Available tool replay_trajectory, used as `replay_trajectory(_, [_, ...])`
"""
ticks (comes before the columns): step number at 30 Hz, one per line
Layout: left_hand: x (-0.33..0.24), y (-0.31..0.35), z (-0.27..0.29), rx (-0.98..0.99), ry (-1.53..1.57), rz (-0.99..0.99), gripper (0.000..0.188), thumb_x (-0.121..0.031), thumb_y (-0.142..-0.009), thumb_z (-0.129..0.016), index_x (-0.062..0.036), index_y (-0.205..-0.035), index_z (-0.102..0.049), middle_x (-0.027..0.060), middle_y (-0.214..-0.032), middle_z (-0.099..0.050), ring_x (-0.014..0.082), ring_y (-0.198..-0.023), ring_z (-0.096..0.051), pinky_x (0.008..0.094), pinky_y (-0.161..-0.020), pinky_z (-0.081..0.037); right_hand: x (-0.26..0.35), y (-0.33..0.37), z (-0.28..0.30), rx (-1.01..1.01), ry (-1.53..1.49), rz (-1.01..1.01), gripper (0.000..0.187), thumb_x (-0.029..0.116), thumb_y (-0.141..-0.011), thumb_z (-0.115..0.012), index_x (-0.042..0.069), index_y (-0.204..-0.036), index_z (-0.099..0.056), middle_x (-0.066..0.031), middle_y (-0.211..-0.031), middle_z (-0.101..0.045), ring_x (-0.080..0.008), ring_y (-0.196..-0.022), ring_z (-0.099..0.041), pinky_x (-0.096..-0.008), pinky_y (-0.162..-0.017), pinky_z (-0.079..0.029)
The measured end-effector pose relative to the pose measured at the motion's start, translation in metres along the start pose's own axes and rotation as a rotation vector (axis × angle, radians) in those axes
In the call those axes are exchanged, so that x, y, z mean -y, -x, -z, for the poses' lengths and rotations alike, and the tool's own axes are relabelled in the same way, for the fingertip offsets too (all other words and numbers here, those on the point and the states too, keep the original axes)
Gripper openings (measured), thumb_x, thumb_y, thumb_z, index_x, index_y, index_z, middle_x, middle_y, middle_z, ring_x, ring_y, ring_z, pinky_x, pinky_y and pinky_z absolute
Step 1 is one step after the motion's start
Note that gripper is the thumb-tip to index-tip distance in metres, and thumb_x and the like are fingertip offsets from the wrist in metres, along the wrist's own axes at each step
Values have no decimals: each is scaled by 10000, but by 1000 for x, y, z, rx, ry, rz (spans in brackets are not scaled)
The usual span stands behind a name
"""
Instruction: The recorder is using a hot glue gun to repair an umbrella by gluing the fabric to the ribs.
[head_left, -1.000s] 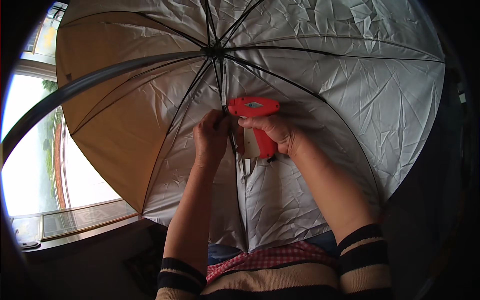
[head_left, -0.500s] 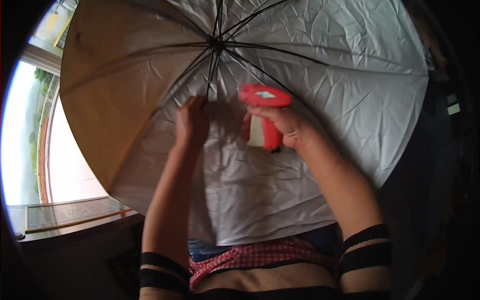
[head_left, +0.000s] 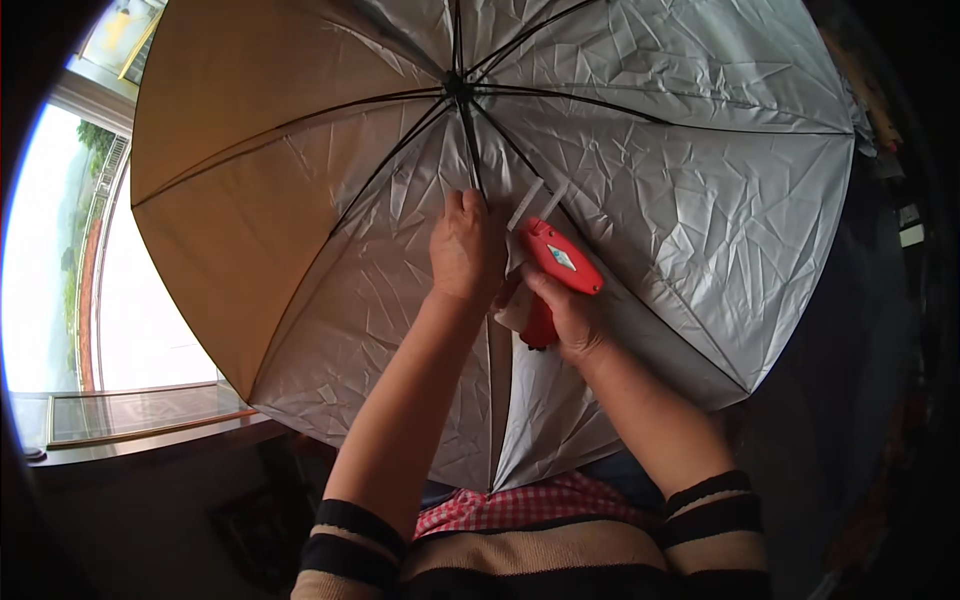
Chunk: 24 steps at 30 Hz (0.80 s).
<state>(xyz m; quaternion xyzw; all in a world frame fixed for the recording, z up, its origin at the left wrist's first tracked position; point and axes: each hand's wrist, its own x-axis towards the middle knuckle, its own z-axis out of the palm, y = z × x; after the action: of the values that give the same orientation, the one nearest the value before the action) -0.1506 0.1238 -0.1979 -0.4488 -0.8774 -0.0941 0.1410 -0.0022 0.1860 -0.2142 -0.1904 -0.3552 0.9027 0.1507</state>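
An opened umbrella point(head_left: 660, 200) with a silvery, creased inner lining spreads before me, its dark ribs meeting at a black hub point(head_left: 456, 88). The fingers of my left hand point(head_left: 465, 250) are closed around a dark umbrella rib point(head_left: 474, 160) that runs from the hub toward me. My right hand point(head_left: 575, 315) grips a red pistol-shaped hand tool point(head_left: 563, 258) with a whitish trigger; its exact kind is unclear. Two pale, straight prongs point(head_left: 538, 205) show at the tool's front, close to my left hand. My fingertips on the handle are partly hidden.
At the left, a bright window point(head_left: 60, 240) has a sill with a framed pane point(head_left: 140, 415) beside the umbrella's edge. Red-checked cloth point(head_left: 500, 508) lies across my lap under the near rim. The right side is dark, with dim fabric-like items.
My left hand has shifted right with the rib, and the umbrella has turned somewhat. The red tool has come nearer and tilted, and its pale prongs now show.
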Motion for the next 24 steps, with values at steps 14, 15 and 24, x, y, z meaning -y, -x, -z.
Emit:
replay_trajectory(14, [24, 15, -5, -12, 778, 408, 140, -94, -770, -627, 1, -869, -657, 129, -730, -656, 232, -685, -654, 316, -645, -492, -2, -72, 1, -16, -1, -123, 237, 199, -839, -621, 67, -1030, -571, -67, -794, -625, -187, -655, -630, -334, -618, -530])
replay_trajectory(15, [25, 15, -3, 9, 800, 419, 157, -91, -769, -628, -2, -894, -660, 124, -733, -654, 219, -682, -652, 308, -644, -491, 5, -70, -3, 7, -11, -147, 241, 197, -839, -621, 66, -1034, -571, -66, -799, -627, -183, -662, -630, -330, -618, -528])
replay_trajectory(24, [21, 13, 3, 2, 736, 420, 236, -62, -754, -646, -9, -983, -635, 110, -742, -648, 196, -665, -632, 294, -635, -480, 6, -67, -2, 113, -40, -233, 271, 211, -817, -640, 54, -1028, -573, -82, -827, -637, -189, -686, -637, -343, -646, -537])
